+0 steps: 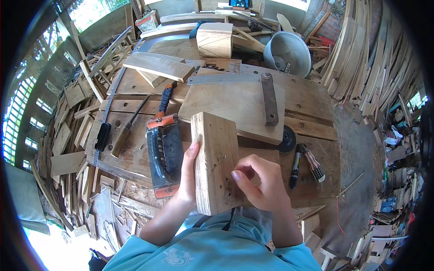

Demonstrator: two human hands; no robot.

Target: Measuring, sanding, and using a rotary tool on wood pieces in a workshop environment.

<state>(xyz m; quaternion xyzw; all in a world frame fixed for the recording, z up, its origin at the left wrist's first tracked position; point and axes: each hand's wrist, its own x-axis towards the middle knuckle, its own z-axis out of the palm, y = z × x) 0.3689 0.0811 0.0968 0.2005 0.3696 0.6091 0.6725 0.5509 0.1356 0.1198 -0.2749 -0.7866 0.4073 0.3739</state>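
A thick wooden block [219, 158] stands tilted upright before my chest, with small dark holes or knots in its broad face. My left hand [187, 178] grips it along the left edge, thumb on the narrow side. My right hand [263, 183] is at the block's right face, fingers curled and thumb tip close to a dark spot low on the wood. Whatever the right fingers pinch, if anything, is too small to see. Behind the block lies a wide board [230, 106] bearing a try square [270, 99] with a metal blade and a dark stock.
On the workbench [312, 131] lie a dark tool with orange ends [163, 156], a wooden-handled chisel-like tool [122, 140], a marker [296, 167], a patterned-handled tool [315, 167] and a black disc [287, 139]. A metal pot [289, 54] sits behind. Scrap wood [72, 135] surrounds the bench.
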